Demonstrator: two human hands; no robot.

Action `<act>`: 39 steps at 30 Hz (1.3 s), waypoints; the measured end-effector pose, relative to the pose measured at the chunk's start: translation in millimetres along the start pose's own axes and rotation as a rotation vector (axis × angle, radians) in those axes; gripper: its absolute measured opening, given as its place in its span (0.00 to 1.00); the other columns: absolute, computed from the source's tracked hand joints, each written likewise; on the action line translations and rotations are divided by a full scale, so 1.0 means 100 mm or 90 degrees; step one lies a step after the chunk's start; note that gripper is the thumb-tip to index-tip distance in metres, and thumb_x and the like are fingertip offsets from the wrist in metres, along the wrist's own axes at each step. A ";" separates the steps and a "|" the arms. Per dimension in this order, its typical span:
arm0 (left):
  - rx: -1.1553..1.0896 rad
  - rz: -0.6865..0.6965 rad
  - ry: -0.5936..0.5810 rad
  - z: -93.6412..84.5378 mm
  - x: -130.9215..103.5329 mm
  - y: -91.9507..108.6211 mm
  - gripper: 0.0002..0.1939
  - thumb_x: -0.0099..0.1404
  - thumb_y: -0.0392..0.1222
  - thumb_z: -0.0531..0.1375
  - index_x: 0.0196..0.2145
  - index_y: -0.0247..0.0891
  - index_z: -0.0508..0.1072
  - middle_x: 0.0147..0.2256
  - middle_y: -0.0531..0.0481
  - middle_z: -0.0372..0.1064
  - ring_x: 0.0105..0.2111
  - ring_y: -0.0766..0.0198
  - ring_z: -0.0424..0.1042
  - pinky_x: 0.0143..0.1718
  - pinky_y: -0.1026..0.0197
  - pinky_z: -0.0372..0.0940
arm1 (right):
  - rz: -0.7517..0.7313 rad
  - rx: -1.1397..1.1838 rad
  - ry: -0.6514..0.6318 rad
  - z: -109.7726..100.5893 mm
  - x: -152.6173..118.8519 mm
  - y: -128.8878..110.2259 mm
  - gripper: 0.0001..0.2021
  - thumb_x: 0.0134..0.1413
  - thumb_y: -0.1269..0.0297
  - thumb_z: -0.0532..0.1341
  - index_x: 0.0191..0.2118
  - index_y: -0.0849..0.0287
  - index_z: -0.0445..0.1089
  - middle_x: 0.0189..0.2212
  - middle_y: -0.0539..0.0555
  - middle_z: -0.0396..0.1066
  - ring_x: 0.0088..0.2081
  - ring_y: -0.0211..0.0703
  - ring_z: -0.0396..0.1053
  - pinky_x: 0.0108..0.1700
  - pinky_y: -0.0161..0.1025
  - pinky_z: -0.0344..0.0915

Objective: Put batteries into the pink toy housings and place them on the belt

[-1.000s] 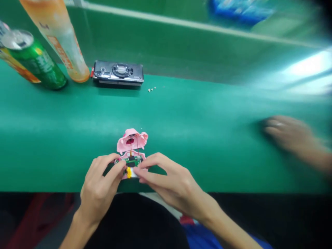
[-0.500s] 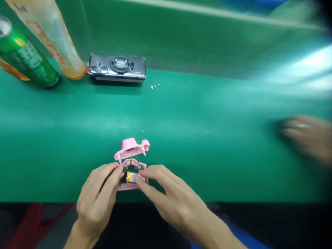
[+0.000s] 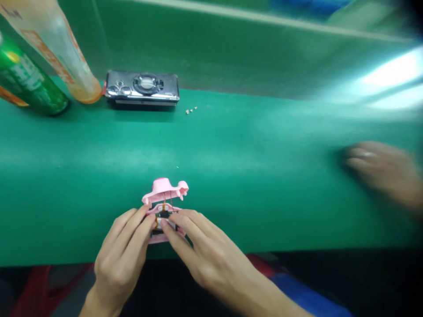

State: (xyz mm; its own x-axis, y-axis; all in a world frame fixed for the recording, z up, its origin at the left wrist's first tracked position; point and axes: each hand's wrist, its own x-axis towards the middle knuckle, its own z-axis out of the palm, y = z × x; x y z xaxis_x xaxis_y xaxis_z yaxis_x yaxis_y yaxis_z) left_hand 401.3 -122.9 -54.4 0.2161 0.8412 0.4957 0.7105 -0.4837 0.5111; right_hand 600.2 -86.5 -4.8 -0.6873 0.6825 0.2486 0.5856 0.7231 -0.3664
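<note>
A pink plastic casing lies opened in two halves near the table's front edge. Its upper half (image 3: 161,189) sits beyond the lower half (image 3: 157,239), with thin wires running between them. Inside the lower half are dark circuit parts and a small silver battery (image 3: 171,224) with a yellow-taped end. My left hand (image 3: 120,253) is closed on the left side of the lower half. With thumb and fingers, my right hand (image 3: 206,248) grips the battery, covering much of it and the casing's right side.
A phone with a ring on its back (image 3: 142,86) rests on a box by the green partition (image 3: 231,53). Left of it stand a cloudy bottle (image 3: 62,48) and a green can (image 3: 31,79). Small white bits (image 3: 191,110) lie nearby. Another person's blurred hand (image 3: 380,169) is at the right.
My right hand has shifted slightly left with the battery, towards my left fingers. The whole view has moved a little. My left hand keeps its hold on the casing.
</note>
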 end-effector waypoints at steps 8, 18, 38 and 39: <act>0.076 0.102 -0.168 -0.18 0.05 -0.03 0.23 0.69 0.27 0.63 0.61 0.22 0.69 0.56 0.27 0.68 0.57 0.39 0.68 0.54 0.42 0.70 | 0.089 0.005 0.101 0.23 -0.19 0.00 0.15 0.69 0.72 0.60 0.58 0.60 0.74 0.36 0.56 0.65 0.39 0.44 0.62 0.38 0.41 0.68; 0.132 0.128 -0.149 -0.12 0.01 -0.05 0.23 0.70 0.30 0.62 0.62 0.29 0.68 0.56 0.28 0.64 0.56 0.40 0.68 0.51 0.40 0.73 | 0.152 0.004 0.334 0.36 -0.43 -0.06 0.13 0.70 0.58 0.61 0.44 0.59 0.81 0.25 0.49 0.55 0.28 0.39 0.57 0.28 0.36 0.56; -0.120 -0.025 -0.062 -0.10 -0.03 -0.11 0.27 0.74 0.39 0.59 0.68 0.51 0.61 0.60 0.40 0.63 0.60 0.49 0.68 0.59 0.46 0.69 | 0.283 0.039 -0.563 -0.62 1.63 0.40 0.20 0.54 0.49 0.71 0.24 0.62 0.77 0.21 0.53 0.71 0.30 0.44 0.70 0.33 0.38 0.62; -0.196 -0.077 -0.021 -0.11 -0.02 -0.12 0.28 0.74 0.41 0.60 0.68 0.50 0.60 0.60 0.41 0.63 0.60 0.50 0.68 0.60 0.48 0.68 | 0.240 0.089 -0.523 -0.69 1.55 0.43 0.19 0.58 0.50 0.69 0.27 0.62 0.79 0.23 0.53 0.74 0.31 0.42 0.70 0.33 0.37 0.62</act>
State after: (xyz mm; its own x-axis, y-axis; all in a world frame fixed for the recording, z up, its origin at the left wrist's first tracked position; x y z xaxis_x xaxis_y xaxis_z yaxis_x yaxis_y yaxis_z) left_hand 385.2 -122.0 -53.9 0.1671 0.9022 0.3977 0.4984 -0.4253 0.7554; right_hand 548.4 57.8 80.1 -0.5817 0.5424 -0.6062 0.8130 0.4113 -0.4121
